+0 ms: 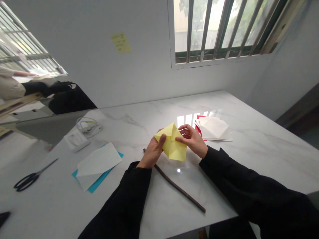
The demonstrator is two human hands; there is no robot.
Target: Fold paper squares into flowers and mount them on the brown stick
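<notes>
A folded sheet of yellow paper (177,150) is held up above the table between both hands. My left hand (152,150) grips its left side, thumb on top and the other fingers hidden behind it. At the paper's right edge my right hand (193,139) pinches with the thumb in front; its other fingers are curled beyond the edge. Creases cross the sheet and its upper part is folded over. Beneath my left hand lies a thin dark brown stick (179,190), running diagonally toward the table's front edge.
White sheets (214,127) with red paper lie at the right. White paper (99,163) over blue paper, black-handled scissors (28,181) and a white box (76,140) with a cable (90,127) are at the left. A barred window (219,30) and a yellow note (121,43) are on the wall.
</notes>
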